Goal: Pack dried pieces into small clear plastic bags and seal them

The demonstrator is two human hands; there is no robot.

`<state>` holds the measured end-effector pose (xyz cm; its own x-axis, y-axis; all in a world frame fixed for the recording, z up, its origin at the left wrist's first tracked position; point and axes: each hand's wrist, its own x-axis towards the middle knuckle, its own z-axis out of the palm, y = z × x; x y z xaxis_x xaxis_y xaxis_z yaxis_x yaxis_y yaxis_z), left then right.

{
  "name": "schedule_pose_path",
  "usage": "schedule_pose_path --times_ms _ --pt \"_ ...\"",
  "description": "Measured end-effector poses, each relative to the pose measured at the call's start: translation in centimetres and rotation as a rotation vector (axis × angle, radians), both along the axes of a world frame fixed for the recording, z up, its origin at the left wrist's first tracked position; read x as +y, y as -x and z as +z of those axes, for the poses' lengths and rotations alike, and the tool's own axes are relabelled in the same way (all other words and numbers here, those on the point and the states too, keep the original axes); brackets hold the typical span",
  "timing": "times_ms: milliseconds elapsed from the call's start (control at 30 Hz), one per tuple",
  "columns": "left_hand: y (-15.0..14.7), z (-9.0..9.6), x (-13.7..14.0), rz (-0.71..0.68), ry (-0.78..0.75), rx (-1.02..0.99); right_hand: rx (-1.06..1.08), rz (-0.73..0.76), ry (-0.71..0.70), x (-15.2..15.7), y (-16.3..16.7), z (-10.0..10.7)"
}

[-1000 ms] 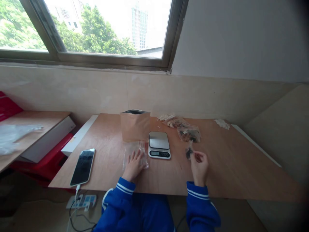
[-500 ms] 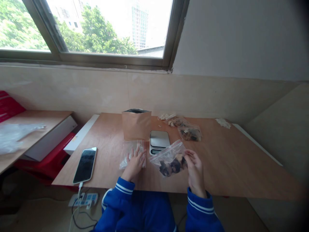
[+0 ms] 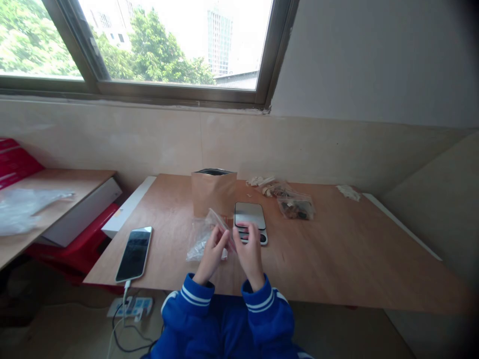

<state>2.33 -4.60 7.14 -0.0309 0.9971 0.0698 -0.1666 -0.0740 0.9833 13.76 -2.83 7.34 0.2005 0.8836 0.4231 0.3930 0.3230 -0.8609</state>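
Note:
Above the table's near side, my left hand (image 3: pixel 212 253) and my right hand (image 3: pixel 250 252) are close together, both pinching a clear zip bag (image 3: pixel 217 218). The bag is seen nearly edge-on, its zip strip slanting between my fingers; its contents are hidden. Beneath my left hand lie flat clear plastic bags (image 3: pixel 195 244). A small digital scale (image 3: pixel 250 214) with a silver plate sits just beyond my right hand, which partly covers its front. Behind my left hand a brown kraft pouch (image 3: pixel 213 192) stands upright, its top open and dark inside.
Filled zip bags (image 3: pixel 296 207) holding dried pieces lie behind the scale to the right. A phone (image 3: pixel 133 254) with a charging cable rests at the left. A pale crumpled item (image 3: pixel 349 192) lies at the far right. A power strip (image 3: pixel 138 308) is below the table.
My right hand has moved left with the zip bag, which has turned nearly edge-on. My left hand has lifted off the flat plastic bags and now grips the zip bag too.

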Motion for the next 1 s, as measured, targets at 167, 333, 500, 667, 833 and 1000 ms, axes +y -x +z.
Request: schedule_pose_path --times_ms 167,333,500,667,833,1000 --pt "-0.5 -0.8 0.2 0.128 0.068 -0.02 0.097 0.261 0.128 -1.6 1.3 -0.6" --pt "-0.6 -1.2 -0.1 0.102 0.052 0.078 0.11 0.325 0.172 -1.6 0.5 -0.7" --pt "-0.6 -1.1 -0.1 0.082 -0.01 0.202 0.094 0.324 0.212 -2.1 -0.1 -0.1" --pt "-0.9 -1.2 -0.3 0.057 -0.07 0.315 0.023 0.258 0.211 -2.1 -0.5 0.1" --pt "0.3 -0.6 -0.7 0.228 -0.037 0.343 0.06 -0.113 0.135 -0.3 -3.3 0.0" --pt "0.8 -1.1 -0.4 0.214 -0.047 0.249 0.197 -0.133 0.13 0.6 -4.7 1.0"
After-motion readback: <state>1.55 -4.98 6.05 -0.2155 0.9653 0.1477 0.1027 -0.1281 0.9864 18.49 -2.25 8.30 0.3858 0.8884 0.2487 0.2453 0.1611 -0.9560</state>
